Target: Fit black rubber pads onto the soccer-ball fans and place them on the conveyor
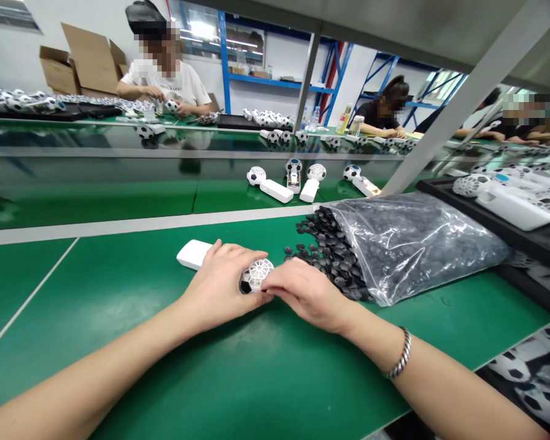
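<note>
Table: green table [73, 318] is carrying the work.
Left grip: left hand [222, 287] is closing around a white ball fan [258, 274], handle [193, 254] resting on the table.
Right grip: right hand [309, 293] is touching the ball fan; closure cannot be told.
Nearby: black patches [330, 256] are spilling from a plastic bag [407, 244].

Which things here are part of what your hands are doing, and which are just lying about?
Part of the job:
left hand
right hand
white ball gadget
black hexagon pieces
clear bag

Just lying about:
cardboard boxes
water bottle
other ball gadgets
</note>
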Demonstrator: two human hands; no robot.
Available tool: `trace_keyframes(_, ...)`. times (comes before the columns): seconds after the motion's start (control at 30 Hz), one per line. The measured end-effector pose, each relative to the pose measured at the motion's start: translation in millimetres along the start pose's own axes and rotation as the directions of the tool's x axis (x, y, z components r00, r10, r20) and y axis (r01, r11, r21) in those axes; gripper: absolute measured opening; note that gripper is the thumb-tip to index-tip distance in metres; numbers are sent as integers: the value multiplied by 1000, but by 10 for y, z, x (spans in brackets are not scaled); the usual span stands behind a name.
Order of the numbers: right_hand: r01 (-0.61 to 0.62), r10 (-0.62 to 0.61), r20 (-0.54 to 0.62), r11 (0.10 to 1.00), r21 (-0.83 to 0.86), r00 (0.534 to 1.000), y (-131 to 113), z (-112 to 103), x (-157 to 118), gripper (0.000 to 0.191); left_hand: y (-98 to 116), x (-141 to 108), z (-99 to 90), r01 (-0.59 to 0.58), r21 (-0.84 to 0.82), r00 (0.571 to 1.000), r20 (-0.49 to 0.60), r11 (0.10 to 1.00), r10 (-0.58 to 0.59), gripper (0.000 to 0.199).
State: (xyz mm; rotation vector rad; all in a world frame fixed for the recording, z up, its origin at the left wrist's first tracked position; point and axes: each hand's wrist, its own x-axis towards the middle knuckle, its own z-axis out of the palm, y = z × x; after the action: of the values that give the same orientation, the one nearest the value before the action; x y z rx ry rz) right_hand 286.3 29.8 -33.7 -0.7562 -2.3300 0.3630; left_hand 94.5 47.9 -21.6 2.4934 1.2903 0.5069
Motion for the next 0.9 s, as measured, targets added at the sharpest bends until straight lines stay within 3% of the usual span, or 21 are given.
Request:
trace_keyframes(0.1, -213, 225, -65, 964, 157, 972, 46, 24, 6, 28, 0, 3, 0, -15, -2, 1000, -10, 1000, 15, 51)
trace_keyframes(0.2, -388, 398, 55, 839, 382, 916, 65, 43, 15, 45, 13, 12, -7, -33, -12, 999, -19, 999, 33, 50)
trace_keyframes(0.27, -415, 411, 118, 778, 472, 904, 52, 69, 21, 43, 28, 22, -14, -43, -26, 999, -31, 999, 42, 46)
trace_keyframes(0.4, -421, 442, 90, 744, 519, 893, 67, 100, 46, 38, 34, 41, -39, -62, -73, 998, -20, 995, 61, 37)
trace_keyframes(0.5, -472, 524, 61, 702, 533, 849, 221, 4, 67, 32, 1, 38, -67, -98, -118, 994, 36, 988, 103, 40)
trace_keyframes(0.6, -528, 593, -154, 787, 319, 790, 432, -175, 50, 14, -32, 23, -82, -86, -90, 995, 46, 992, 90, 54)
trace_keyframes(0.67, -550, 554, -232, 831, 90, 799, 522, -253, 21, 9, -44, 19, -82, -52, -44, 998, 40, 998, 54, 58)
trace_keyframes(0.8, -456, 452, -67, 871, -183, 889, 523, -201, -5, 7, -57, 23, -86, -41, -60, 994, 98, 997, 47, 53)
trace_keyframes(0.9, -456, 477, -1, 841, -291, 879, 475, -108, 21, 11, -68, 17, -101, -17, -166, 978, 201, 986, 51, 55)
